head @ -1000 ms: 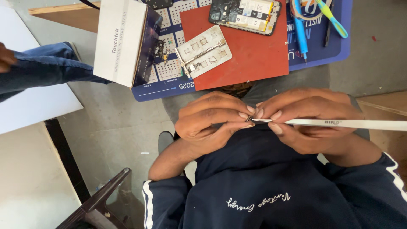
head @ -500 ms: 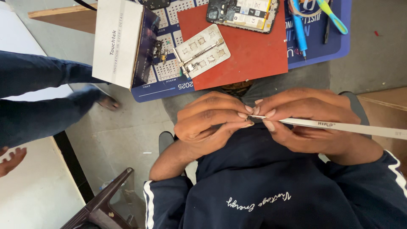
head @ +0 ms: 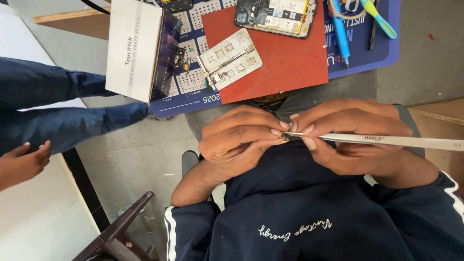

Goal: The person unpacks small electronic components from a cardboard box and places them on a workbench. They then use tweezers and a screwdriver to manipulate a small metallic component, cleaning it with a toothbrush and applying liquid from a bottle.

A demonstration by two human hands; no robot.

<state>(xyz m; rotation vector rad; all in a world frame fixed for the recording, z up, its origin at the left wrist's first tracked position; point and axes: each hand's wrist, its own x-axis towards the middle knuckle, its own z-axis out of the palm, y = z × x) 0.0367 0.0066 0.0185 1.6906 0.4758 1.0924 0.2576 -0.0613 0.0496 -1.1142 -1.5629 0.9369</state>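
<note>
My left hand (head: 239, 140) and my right hand (head: 353, 137) meet fingertip to fingertip in front of my dark blue top. My right hand grips silver metal tweezers (head: 386, 141), whose tips point left into the pinch of my left fingers. My left thumb and fingers are closed on something tiny at the tweezer tips; it is too small to make out. Above my hands lies a red mat (head: 285, 58) with an opened phone (head: 275, 14) and a silver metal plate (head: 229, 60) on it.
A blue work mat (head: 372, 53) carries a blue screwdriver (head: 338, 29) and other tools at the top right. A white box (head: 135, 46) stands at the top left. Another person's legs (head: 63, 106) and hand (head: 21, 164) are at the left. A dark chair part (head: 121, 232) sits below.
My hands stay together with the tweezers. The other person's legs have shifted at the left, and their hand has come into view at the left edge.
</note>
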